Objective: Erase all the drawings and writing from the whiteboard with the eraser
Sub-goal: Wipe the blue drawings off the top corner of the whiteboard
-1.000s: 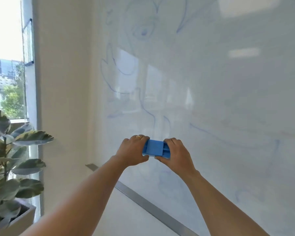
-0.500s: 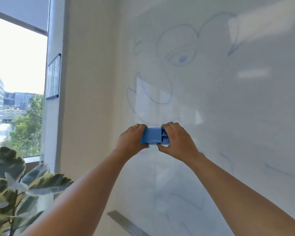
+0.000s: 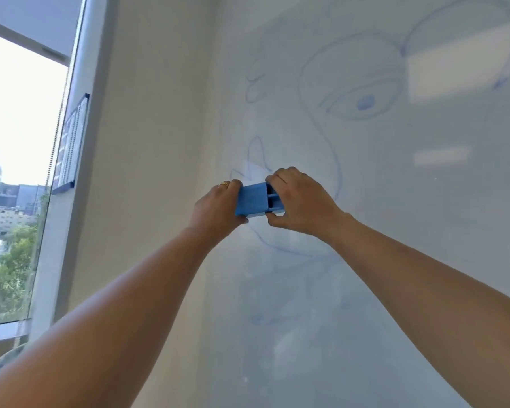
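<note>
A blue eraser [image 3: 253, 200] is pressed flat against the whiteboard [image 3: 424, 231]. My left hand [image 3: 217, 209] grips its left end and my right hand [image 3: 299, 201] grips its right end. The eraser sits over the mouth lines of a blue cartoon face drawing [image 3: 362, 103], whose eye and head outline lie above and to the right. Below the hands the board shows pale blue smears and a few faint leftover lines [image 3: 262, 319].
A cream wall strip [image 3: 147, 172] borders the board on the left. Further left is a window [image 3: 15, 142] with buildings and trees outside, and a small blue-framed notice [image 3: 71, 142] on its frame.
Both hands have carried the eraser upward on the board, from the lower body lines to the mouth of the face. The view has tilted up; the plant and tray rail have dropped out of sight.
</note>
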Available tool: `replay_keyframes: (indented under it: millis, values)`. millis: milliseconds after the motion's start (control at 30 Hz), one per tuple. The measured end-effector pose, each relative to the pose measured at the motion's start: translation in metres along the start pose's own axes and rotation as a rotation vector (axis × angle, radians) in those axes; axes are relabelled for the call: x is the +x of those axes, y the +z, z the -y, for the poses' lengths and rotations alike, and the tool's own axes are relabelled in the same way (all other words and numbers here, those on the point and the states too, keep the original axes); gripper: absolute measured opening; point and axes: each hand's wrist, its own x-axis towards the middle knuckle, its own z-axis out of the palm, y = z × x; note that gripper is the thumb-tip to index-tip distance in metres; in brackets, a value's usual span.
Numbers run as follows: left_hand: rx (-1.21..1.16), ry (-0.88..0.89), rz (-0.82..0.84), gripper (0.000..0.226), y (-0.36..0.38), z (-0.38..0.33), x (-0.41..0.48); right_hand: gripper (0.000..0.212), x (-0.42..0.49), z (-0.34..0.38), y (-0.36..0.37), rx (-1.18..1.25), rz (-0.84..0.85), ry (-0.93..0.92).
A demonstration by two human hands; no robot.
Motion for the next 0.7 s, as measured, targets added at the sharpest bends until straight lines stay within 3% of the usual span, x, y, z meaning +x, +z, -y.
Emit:
replay_keyframes:
  millis: [700]
  values:
    - [-0.060, 0.233, -0.249, 0.061, 0.038, 0.103, 0.241, 0.051, 0.210, -0.074, 0.079, -0.285, -0.187, 0.034]
